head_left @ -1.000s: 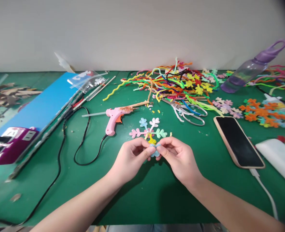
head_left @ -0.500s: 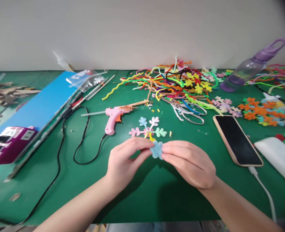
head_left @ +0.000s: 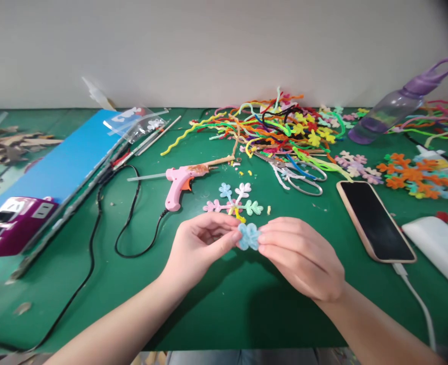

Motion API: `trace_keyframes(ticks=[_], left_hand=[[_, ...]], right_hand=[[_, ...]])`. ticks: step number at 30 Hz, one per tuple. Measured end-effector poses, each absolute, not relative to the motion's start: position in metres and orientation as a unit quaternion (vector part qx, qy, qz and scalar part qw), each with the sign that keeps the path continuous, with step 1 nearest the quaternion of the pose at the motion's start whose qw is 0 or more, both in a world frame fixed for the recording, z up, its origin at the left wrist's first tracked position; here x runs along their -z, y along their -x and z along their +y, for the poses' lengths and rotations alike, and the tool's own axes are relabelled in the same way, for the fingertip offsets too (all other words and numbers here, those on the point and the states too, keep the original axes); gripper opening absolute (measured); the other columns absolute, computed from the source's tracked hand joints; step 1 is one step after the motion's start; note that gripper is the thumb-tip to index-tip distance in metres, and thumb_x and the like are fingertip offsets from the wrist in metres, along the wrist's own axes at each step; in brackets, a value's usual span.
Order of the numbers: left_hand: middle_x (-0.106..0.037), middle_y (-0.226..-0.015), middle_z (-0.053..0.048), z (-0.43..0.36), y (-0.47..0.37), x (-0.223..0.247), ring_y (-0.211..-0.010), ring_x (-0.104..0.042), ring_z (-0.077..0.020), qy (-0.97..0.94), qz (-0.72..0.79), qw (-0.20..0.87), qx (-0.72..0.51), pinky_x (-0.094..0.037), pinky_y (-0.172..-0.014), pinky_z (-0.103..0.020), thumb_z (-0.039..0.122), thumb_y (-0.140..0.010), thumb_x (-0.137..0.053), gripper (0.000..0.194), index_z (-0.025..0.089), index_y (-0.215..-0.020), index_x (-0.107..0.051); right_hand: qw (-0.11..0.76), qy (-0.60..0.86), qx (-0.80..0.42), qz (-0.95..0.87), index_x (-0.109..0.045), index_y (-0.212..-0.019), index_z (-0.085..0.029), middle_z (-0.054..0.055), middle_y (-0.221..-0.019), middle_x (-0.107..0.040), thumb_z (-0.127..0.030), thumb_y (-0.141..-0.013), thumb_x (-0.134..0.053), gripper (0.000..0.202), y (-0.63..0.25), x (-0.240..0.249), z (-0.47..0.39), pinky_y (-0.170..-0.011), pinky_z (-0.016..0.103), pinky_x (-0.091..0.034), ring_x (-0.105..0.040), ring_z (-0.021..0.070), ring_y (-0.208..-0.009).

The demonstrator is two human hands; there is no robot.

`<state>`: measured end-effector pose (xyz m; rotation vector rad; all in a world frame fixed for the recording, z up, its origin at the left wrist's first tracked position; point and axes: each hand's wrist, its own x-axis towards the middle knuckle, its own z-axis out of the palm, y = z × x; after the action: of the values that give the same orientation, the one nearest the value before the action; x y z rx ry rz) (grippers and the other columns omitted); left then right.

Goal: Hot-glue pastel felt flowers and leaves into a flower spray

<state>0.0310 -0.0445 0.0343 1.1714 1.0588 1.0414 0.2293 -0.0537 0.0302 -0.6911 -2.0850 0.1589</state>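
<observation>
A light-blue pipe-cleaner flower (head_left: 249,236) is held up between both hands, over the near part of the green table. My left hand (head_left: 199,246) pinches its left edge between thumb and fingers. At its right edge, the fingertips of my right hand (head_left: 303,256) close on the petals. Just beyond the hands lies a pipe-cleaner snowflake (head_left: 243,207) with blue, white, pink, green and yellow arms. Its yellow arm is partly hidden by the left fingers and the blue flower.
A pink glue gun (head_left: 180,185) with a black cord lies left. Behind are scissors (head_left: 303,180) and a heap of pipe cleaners (head_left: 277,126). To the right are a phone (head_left: 376,220), a white power bank (head_left: 437,248), orange flowers (head_left: 414,175) and a purple bottle (head_left: 391,109).
The blue flower has turned slightly between my fingers and shows more of its petals. My right hand has shifted a little to the right, and my left thumb has moved up.
</observation>
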Motion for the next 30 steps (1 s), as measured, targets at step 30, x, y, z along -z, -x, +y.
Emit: trace_keyframes(ticks=[30], left_hand=[[-0.072, -0.083, -0.002, -0.043, -0.028, -0.033, -0.077, -0.068, -0.0147, -0.614, 0.449, 0.455, -0.463, -0.057, -0.074, -0.025, 0.015, -0.076, -0.07, 0.009, 0.018, -0.084, -0.068]], right_hand=[[0.434, 0.492, -0.482, -0.581, -0.071, -0.085, -0.022, 0.001, -0.074, -0.07, -0.027, -0.081, -0.067, 0.008, -0.219, -0.03, -0.047, -0.059, 0.024, -0.055, -0.064, 0.0122, -0.062]])
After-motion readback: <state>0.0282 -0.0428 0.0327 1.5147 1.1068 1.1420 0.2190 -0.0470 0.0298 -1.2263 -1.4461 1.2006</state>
